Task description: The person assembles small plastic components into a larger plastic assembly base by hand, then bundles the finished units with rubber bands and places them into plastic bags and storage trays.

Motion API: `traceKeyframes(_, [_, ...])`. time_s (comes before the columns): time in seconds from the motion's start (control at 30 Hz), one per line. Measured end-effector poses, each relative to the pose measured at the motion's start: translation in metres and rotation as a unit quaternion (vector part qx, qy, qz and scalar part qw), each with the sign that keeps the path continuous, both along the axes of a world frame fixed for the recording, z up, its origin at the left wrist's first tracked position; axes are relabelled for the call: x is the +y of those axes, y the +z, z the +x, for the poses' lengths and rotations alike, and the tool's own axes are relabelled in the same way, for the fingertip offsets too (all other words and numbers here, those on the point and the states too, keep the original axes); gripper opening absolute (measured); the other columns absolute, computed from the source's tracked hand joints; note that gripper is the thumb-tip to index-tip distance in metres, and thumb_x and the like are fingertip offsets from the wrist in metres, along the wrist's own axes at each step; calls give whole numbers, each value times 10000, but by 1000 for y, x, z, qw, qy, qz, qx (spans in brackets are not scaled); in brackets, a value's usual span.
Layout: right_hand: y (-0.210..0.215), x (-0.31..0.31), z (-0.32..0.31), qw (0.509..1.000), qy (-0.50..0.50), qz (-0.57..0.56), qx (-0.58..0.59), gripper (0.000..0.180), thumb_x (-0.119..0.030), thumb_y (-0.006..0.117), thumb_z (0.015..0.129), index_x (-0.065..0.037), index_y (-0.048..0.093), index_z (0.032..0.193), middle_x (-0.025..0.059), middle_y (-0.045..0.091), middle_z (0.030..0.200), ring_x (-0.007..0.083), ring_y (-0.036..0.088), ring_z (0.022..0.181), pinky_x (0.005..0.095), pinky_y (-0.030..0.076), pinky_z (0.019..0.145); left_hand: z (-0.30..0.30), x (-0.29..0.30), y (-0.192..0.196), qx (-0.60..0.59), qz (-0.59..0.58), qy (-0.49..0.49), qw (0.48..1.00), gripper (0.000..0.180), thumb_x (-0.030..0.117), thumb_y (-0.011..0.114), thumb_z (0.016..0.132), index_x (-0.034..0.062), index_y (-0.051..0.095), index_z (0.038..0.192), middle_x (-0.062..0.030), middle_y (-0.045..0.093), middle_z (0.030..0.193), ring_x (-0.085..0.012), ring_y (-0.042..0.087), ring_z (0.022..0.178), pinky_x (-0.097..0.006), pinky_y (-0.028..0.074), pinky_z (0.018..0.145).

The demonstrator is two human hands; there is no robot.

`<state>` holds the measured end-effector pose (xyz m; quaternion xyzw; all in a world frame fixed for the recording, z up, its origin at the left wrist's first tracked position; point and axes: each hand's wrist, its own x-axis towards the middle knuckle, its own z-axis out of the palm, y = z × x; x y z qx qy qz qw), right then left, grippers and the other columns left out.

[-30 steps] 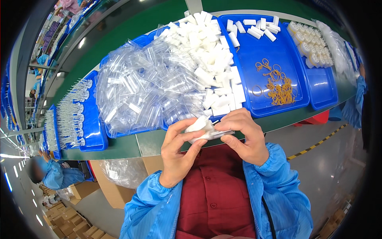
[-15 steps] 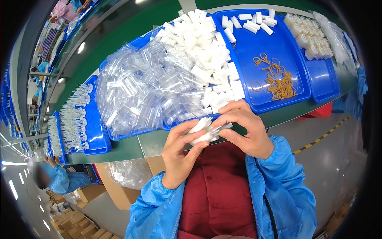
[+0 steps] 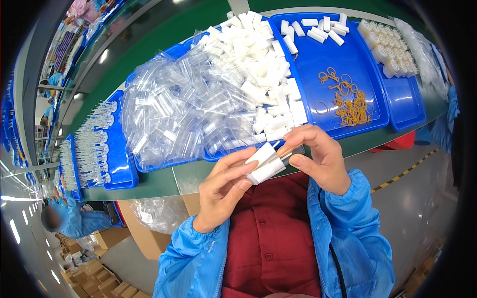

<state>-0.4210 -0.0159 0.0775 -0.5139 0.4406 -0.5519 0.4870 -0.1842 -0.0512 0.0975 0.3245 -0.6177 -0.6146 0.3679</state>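
Just in front of my chest, my left hand (image 3: 223,187) is closed around a small bundle of white rectangular pieces (image 3: 267,170), held tilted with its far end toward the right. Thin rods or tabs stick out of that end, too small to make out. At the same end my right hand (image 3: 322,158) pinches a clear plastic piece (image 3: 298,150) between thumb and fingers; its fingertips partly hide it. Beyond my hands lie a heap of clear plastic sleeves (image 3: 174,111) and a pile of white pieces (image 3: 258,64).
A blue tray (image 3: 318,59) at the right holds loose white pieces and yellow rubber bands (image 3: 353,107). Farther right, a smaller tray (image 3: 405,99) carries rows of white parts (image 3: 387,47). Trays of thin upright parts (image 3: 94,149) stand left. A co-worker (image 3: 74,218) sits at lower left.
The bundle has turned so its white faces show more. My right hand has shifted slightly right and its fingers have moved on the bundle's end.
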Motion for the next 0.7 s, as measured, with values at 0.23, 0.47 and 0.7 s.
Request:
traceKeyframes(0.23, [-12, 6, 7, 995, 35, -51, 74, 254, -132, 763, 868, -73, 618, 1068, 121, 619, 1171, 253, 565, 1200, 467, 319, 1155, -2, 4, -15, 12, -63, -21, 998, 306, -66, 682, 877, 1, 702, 1175, -208, 550, 1340, -316, 577, 1234, -386, 521, 996])
traceKeyframes(0.47, [-13, 7, 5, 991, 59, -69, 93, 248, -117, 767, 854, -116, 572, 1008, 57, 723, 1000, 273, 449, 1374, 575, 91, 1207, -2, 8, -25, 101, -4, 4, 995, 436, -95, 716, 837, -7, 557, 1234, -203, 525, 1318, -322, 569, 1238, -430, 542, 1019])
traceKeyframes(0.7, [-4, 10, -2, 980, 69, -87, 166, 209, -110, 792, 816, -139, 628, 942, 22, 693, 1080, 260, 503, 1324, 575, 176, 1193, 8, -7, -9, 2, -44, -96, 994, 387, -39, 713, 863, -4, 574, 1223, -185, 508, 1353, -288, 559, 1251, -399, 535, 1014])
